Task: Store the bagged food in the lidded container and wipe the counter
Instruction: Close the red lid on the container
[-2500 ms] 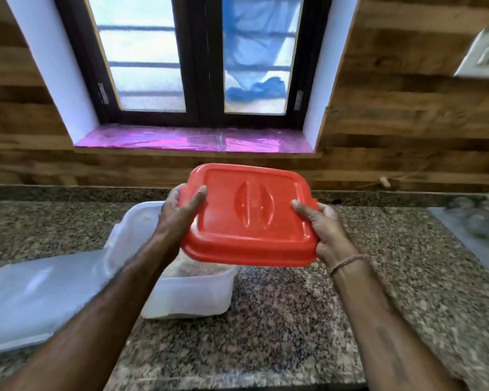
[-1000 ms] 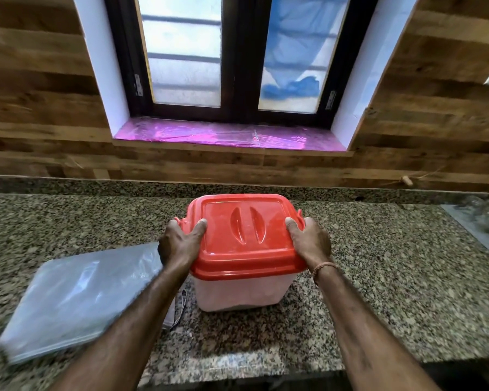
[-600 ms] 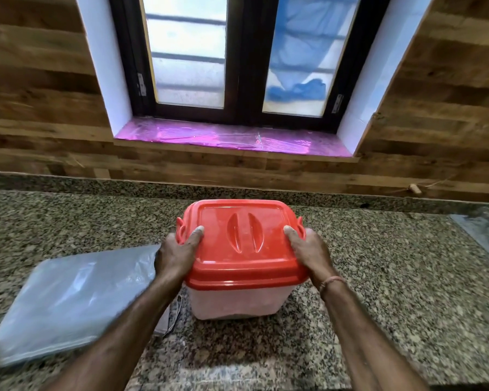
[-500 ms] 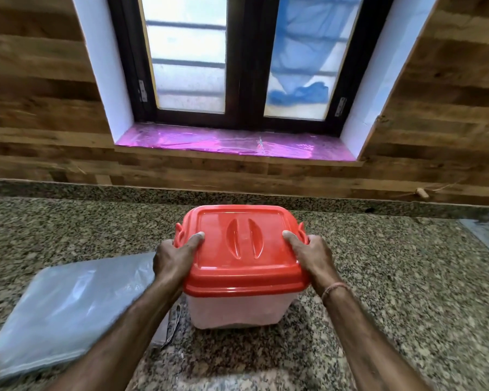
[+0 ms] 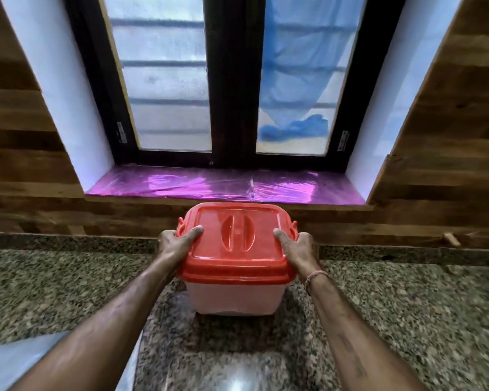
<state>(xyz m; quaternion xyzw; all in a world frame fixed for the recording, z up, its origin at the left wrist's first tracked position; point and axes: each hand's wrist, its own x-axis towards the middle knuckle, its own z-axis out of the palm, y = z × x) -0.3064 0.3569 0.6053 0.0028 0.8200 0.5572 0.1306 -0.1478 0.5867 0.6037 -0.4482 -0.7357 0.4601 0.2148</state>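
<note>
Lidded container [image 5: 235,294], red lid [image 5: 237,241] on, is just below the purple sill [image 5: 226,186]; can't tell if it's touching the counter [image 5: 407,306]. Stiff, smooth plastic, probably light and slippery; grip under the lid rim. Left hand [image 5: 175,245] and right hand [image 5: 301,248] clamp the lid ends, thumbs on top.

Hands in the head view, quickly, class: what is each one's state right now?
Left hand: holding the red lid at its left edge, thumb on top.
Right hand: holding the same lid at its right edge, thumb on top.
</note>
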